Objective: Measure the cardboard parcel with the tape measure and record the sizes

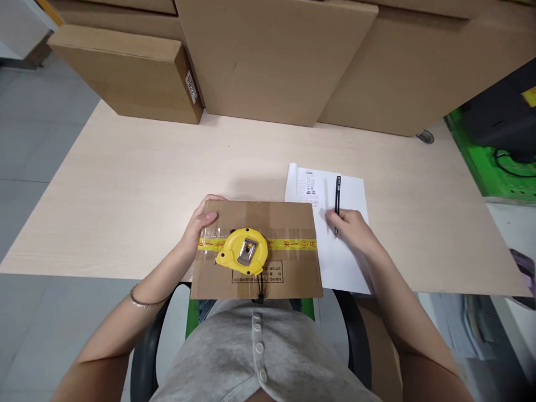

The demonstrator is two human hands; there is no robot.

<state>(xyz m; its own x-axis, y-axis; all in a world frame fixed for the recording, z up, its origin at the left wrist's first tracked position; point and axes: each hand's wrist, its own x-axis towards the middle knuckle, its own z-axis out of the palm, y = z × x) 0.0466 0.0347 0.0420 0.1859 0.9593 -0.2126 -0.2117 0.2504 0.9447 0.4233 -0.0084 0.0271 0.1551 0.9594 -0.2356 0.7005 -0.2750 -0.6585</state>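
My left hand point(204, 220) grips the left edge of a small brown cardboard box point(288, 279), its thumb on the upper face. Clear tape and a yellow printed strip run across that box. On top of it lies a yellow tape measure point(257, 245) with a metal clip and a dark wrist cord, touched by neither hand. My right hand point(354, 226) is closed around a black pen point(338, 192) above white paper sheets point(355, 192). A small printed slip point(307, 184) lies on the sheets. The box covers part of the paper's left side.
Large cardboard boxes point(268, 61) stand along the back of the pale wooden table point(125, 167). A smaller box point(138, 78) leans at the back left. To the right are a green surface point(477, 162) with a black device and a phone point(523, 265).
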